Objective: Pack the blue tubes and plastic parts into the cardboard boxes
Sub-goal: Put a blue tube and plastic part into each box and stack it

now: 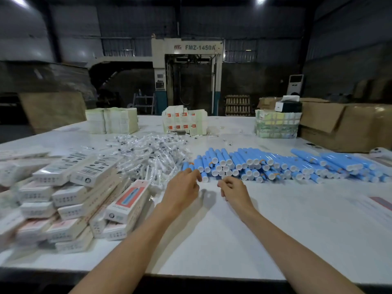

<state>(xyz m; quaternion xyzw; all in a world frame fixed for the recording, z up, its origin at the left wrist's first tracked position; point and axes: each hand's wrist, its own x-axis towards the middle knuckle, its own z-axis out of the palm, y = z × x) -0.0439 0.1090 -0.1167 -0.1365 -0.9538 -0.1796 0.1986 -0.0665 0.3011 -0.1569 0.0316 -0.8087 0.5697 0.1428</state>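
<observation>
Left of the blue tubes (265,164), stacked boxes (70,200) and heaped plastic parts (148,153). At the tubes' near-left end, left grip (182,187), fingers loosely curled, holding nothing; just before the tubes, right grip (231,187), likewise loose and empty. Best: pinch one end tube mid-body, lift straight, avoid rolling neighbours across the desk (233,240).

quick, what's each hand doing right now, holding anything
Left hand: open, fingers loosely bent at the edge of the blue tubes, holding nothing.
Right hand: fingers curled under, cannot tell if it holds anything.
</observation>
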